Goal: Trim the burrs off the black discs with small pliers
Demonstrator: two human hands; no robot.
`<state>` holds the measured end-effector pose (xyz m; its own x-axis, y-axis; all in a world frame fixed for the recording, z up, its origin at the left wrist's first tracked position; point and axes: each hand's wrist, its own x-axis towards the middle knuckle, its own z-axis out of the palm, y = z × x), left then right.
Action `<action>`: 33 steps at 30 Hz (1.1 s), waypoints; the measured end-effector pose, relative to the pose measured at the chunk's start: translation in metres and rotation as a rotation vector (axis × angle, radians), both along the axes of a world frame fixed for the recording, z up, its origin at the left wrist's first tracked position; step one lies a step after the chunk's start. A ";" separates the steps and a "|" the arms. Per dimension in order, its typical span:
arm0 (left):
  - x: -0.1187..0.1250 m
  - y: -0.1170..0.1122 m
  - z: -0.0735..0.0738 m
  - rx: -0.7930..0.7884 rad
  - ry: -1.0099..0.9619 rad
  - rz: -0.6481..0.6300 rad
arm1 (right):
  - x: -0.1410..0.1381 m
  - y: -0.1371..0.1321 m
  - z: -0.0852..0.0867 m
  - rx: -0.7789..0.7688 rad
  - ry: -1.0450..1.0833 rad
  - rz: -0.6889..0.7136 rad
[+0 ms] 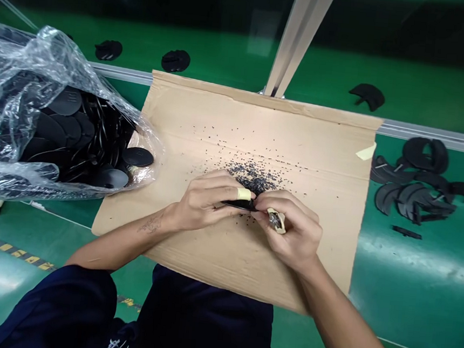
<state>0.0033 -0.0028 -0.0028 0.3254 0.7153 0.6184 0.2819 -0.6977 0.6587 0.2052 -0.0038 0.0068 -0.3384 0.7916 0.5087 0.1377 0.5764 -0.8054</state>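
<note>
My left hand (209, 200) is closed on a thin black plastic disc (238, 203), held edge-on just above the cardboard. Pale yellow tape is wrapped around one of its fingers. My right hand (290, 225) is closed around a small tape-wrapped tool (276, 221), whose silvery, yellow-taped end sticks out between thumb and fingers. The tool's working tip is hidden, and its exact kind cannot be made out. The right fingertips meet the disc's right edge. Just beyond both hands lies a heap of tiny black scraps (258, 183), scattered thinly outward.
A cardboard sheet (216, 259) covers the green bench. At left, a clear plastic bag (51, 50) holds many black discs (63, 129); one disc (138, 156) lies at its mouth. Curved black parts (412, 195) are piled at right. A metal post (298, 39) rises behind the cardboard.
</note>
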 end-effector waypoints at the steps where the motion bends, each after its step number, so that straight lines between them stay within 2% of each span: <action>1: 0.000 0.000 0.001 -0.009 0.002 0.000 | 0.002 0.001 0.001 -0.003 -0.008 0.011; 5: -0.001 0.001 0.005 -0.057 -0.047 0.046 | 0.011 0.009 0.004 0.022 -0.116 -0.040; 8: 0.000 0.002 0.004 -0.087 -0.077 0.074 | 0.017 0.014 0.001 0.129 -0.288 -0.090; 13: 0.001 0.002 0.002 -0.087 -0.095 0.025 | 0.018 0.015 -0.005 0.271 -0.497 -0.116; 22: 0.002 0.003 0.000 -0.105 -0.123 0.001 | 0.019 0.014 -0.008 0.360 -0.567 -0.157; 28: 0.004 0.001 -0.006 -0.145 -0.196 0.000 | 0.019 0.011 -0.004 0.418 -0.637 -0.189; 30: 0.005 0.001 -0.007 -0.161 -0.213 -0.001 | 0.019 0.010 -0.003 0.385 -0.616 -0.172; 33: 0.005 0.000 -0.006 -0.184 -0.213 0.005 | 0.020 0.010 -0.006 0.240 -0.509 -0.108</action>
<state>0.0086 -0.0024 -0.0088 0.1986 0.8233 0.5317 0.1268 -0.5595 0.8191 0.2249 0.0064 0.0009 -0.5114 0.7178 0.4724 0.5420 0.6961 -0.4709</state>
